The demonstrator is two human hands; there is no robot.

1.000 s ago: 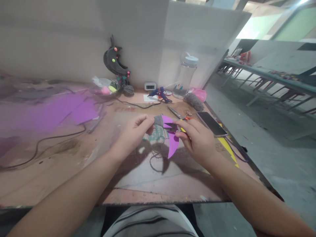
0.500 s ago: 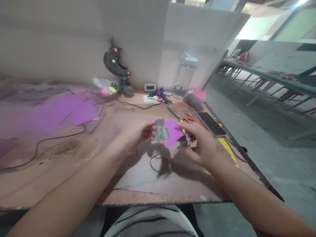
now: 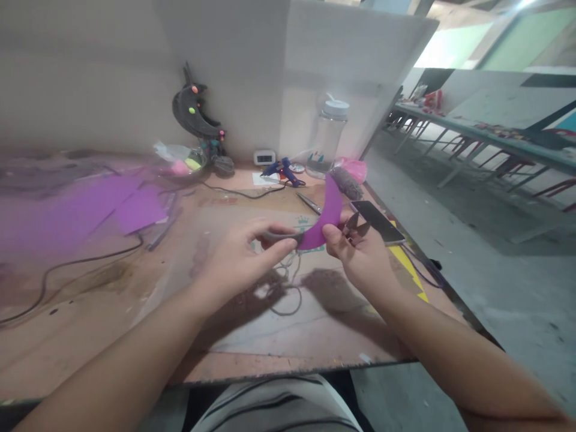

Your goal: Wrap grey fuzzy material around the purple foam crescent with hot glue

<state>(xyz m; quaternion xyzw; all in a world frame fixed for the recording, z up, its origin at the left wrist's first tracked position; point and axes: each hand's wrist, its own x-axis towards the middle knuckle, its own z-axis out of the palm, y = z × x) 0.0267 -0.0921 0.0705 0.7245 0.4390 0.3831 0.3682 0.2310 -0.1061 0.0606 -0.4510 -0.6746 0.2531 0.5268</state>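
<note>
A curved purple crescent point(image 3: 330, 207) is held up over the table between my two hands. Grey yarn covers its lower left end, and my left hand point(image 3: 265, 246) pinches it there between thumb and fingers. My right hand point(image 3: 355, 252) grips the crescent's outer side with thumb and fingertips. Tucked in that same hand is a small pair of snips point(image 3: 357, 227), their dark blades apart and pointing upward. Below the hands, a loose strand of grey yarn point(image 3: 288, 303) loops on the clear sheet point(image 3: 252, 333).
Behind stand a glue gun point(image 3: 283, 172), a small digital clock point(image 3: 264, 158), a water bottle point(image 3: 330, 138) and a decorated dark crescent point(image 3: 195, 111). A phone point(image 3: 378, 222) lies at right near orange-handled scissors point(image 3: 308, 203), partly hidden. Purple sheets point(image 3: 139, 210) and a black cable point(image 3: 72, 261) lie left.
The purple crescent has been turned so its bare end points up and its curve shows. My left hand has changed its grip to the yarn-covered end. The snips now point upward.
</note>
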